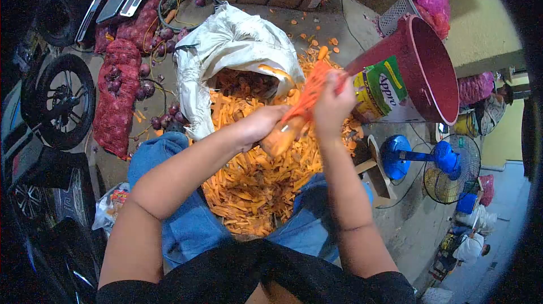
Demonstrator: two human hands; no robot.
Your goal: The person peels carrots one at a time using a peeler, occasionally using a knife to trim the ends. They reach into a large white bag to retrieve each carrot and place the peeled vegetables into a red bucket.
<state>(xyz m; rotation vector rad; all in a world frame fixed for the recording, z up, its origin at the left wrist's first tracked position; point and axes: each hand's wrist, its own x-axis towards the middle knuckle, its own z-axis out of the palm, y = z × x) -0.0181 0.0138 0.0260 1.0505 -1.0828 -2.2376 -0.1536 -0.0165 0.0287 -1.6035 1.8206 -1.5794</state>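
Live on my feed: the left hand is wrapped round a carrot, held above the heap of orange strips spilling before the white sack. The right hand is clenched on a blurred orange-red tool, perhaps a peeler, I can't be sure. I'd judge that carrot stiff, lightish, slick when wet; I'd grip one end firmly, clear of the tool.

the grey floor supports a heap of orange peelings, a white sack, a red mesh bag of onions, loose onions beside the bag, a red bucket and a blue fan.
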